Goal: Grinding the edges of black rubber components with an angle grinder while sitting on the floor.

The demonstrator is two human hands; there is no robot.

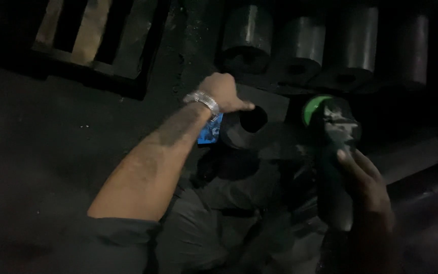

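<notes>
The left hand (224,92) rests on a black hollow cylinder (244,129) that lies near the middle of the view. The fingers are curled over its top, and the thumb points toward 3 o'clock, at the edge of the round hole. A metal wristwatch (202,101) is on this wrist. Just below the wrist, at 7 o'clock from the cylinder, a small blue object (210,133) shows partly.

The right hand (368,190), at 4 o'clock from the cylinder, is closed around the body of an angle grinder (336,152) with a green guard (311,106). The grinder head is just beside the cylinder, at its 3 o'clock.

At 12 o'clock, a row of dark cylinders (300,43) stands behind. At 10 o'clock, a slatted pallet (95,35) lies on the dark floor (36,142).
</notes>
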